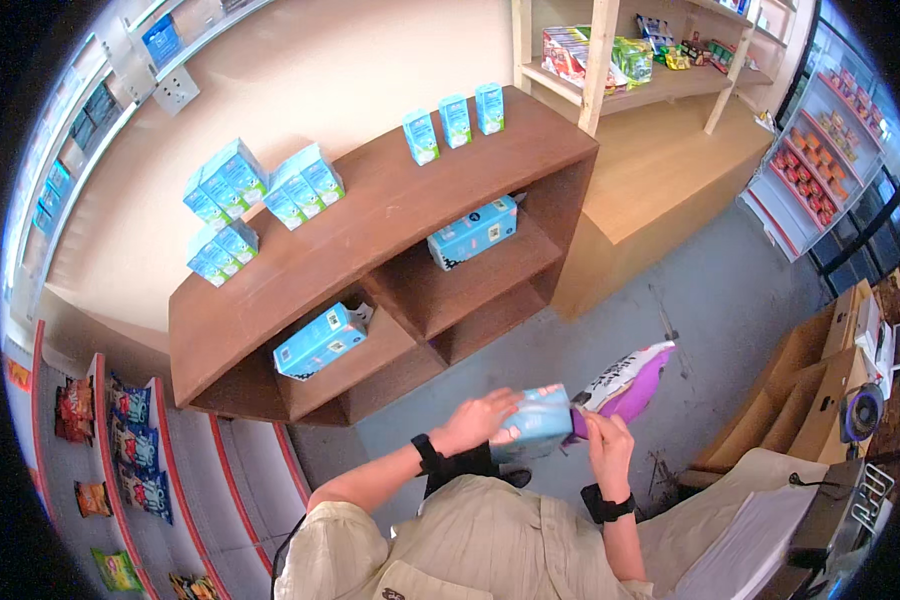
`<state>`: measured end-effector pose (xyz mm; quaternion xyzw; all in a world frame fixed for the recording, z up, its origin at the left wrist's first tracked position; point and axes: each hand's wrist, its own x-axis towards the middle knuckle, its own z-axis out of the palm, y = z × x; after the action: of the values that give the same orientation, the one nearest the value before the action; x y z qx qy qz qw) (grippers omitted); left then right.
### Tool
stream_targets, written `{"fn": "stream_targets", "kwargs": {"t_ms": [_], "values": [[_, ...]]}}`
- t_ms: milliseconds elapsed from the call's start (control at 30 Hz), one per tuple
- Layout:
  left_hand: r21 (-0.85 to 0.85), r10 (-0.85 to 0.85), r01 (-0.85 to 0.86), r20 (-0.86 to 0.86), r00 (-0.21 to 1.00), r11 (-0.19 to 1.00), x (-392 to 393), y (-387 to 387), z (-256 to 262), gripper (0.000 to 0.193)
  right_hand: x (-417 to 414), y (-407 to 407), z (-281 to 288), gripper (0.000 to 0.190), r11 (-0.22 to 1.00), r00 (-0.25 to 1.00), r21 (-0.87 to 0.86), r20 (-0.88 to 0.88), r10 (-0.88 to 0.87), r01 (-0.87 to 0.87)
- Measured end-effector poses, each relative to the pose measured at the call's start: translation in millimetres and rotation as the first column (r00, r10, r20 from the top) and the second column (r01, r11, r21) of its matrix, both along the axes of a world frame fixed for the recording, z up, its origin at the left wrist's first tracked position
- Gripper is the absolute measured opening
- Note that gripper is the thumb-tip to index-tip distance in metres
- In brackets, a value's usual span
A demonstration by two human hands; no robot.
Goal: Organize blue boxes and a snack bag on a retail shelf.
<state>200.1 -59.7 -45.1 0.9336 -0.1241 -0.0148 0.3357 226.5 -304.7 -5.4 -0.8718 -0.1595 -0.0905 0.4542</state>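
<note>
My left hand [487, 418] rests on the near-left side of a light blue carton [541, 417], fingers on its top. My right hand [609, 442] pinches the end of a purple and white plastic bag [627, 384] beside the carton's right edge. The bag stretches up and to the right from that hand. Ahead is a brown wooden shelf unit [367, 217] with several small blue milk cartons [304, 186] grouped on its top at left and a row of 3 cartons [454, 120] at right. Inside its compartments lie two larger blue boxes [322, 342], [474, 231] seen from above.
Red-edged store shelves [187, 480] with snack bags [136, 442] stand at left. A pale wooden shelf [660, 172] adjoins the brown unit. At right are a cloth-covered surface [742, 517], a small fan [862, 412] and a rack of packaged goods [810, 180].
</note>
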Motion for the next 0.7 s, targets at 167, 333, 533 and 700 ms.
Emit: {"fn": "stream_targets", "kwargs": {"t_ms": [167, 333, 533, 700], "values": [[0.048, 0.087, -0.088, 0.027, 0.996, 0.995, 41.1, 51.5, -5.7, 0.029, -3.4, -14.4, -2.4, 0.010, 0.981, 0.980, 0.028, -0.062, -0.190, 0.192], [0.022, 0.324, -0.324, -0.001, 0.946, 0.946, 84.3, 103.0, -2.3, 0.034, -13.6, -28.8, -13.1, 0.010, 0.971, 0.970, 0.042, -0.068, -0.234, 0.237], [0.074, 0.450, -0.475, 0.220, 0.865, 0.877, 148.7, 160.0, -34.2, 0.033, -24.3, -41.6, -25.0, 0.012, 0.936, 0.931, -0.014, -0.104, -0.351, 0.351], [0.097, 0.692, -0.692, 0.035, 0.721, 0.716, 192.7, 212.2, -69.5, 0.041, -27.2, -46.6, -32.5, 0.015, 0.865, 0.856, -0.031, -0.129, -0.501, 0.502]]}}
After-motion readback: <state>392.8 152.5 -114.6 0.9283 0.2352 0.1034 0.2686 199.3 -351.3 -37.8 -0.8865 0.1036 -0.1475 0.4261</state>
